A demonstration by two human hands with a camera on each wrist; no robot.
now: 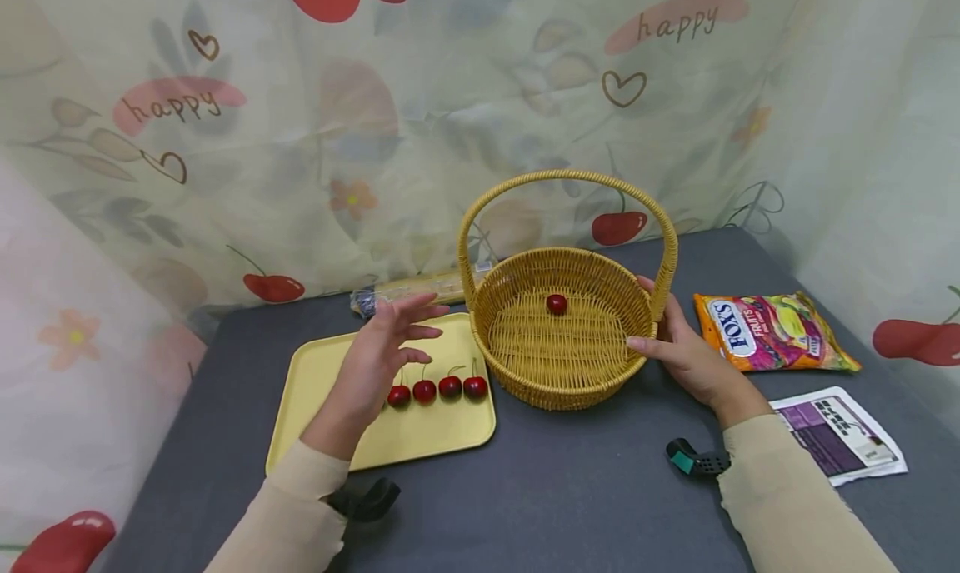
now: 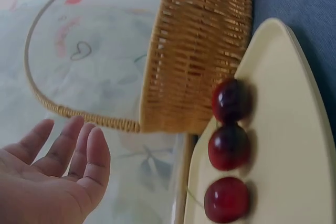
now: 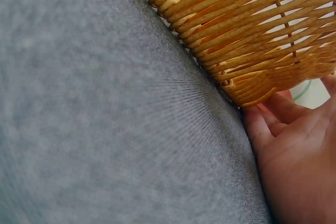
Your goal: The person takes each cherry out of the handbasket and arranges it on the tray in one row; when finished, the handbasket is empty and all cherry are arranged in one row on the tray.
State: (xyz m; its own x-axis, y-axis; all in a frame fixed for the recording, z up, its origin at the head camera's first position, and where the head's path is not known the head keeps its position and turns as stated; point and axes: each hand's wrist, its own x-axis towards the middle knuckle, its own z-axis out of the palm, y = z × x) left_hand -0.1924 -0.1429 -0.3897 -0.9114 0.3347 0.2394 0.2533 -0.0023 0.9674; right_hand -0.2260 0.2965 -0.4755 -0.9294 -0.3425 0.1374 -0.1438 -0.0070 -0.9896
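Observation:
A wicker basket [image 1: 566, 394] with a tall handle stands on the table, one dark red cherry [image 1: 557, 305] inside it. My right hand [image 1: 693, 361] holds the basket's right side, thumb over the rim and fingers outside. In the right wrist view, the fingers [image 3: 257, 127] touch the woven wall low down. Over the yellow tray [image 1: 315, 381] hovers my left hand [image 1: 371, 365], fingers spread and holding nothing. Several cherries [image 1: 424, 391] with stems lie in a row on that tray, some partly hidden behind the left hand. The left wrist view shows cherries [image 2: 227, 200] close to the basket's wall.
Right of the basket lies an orange bag of FOX'S fruit sweets [image 1: 776, 331], with a purple and white packet [image 1: 843, 435] nearer me. A long wrapped pack [image 1: 420, 288] lies behind the tray. Printed curtains hang behind and beside the grey table [image 1: 555, 490].

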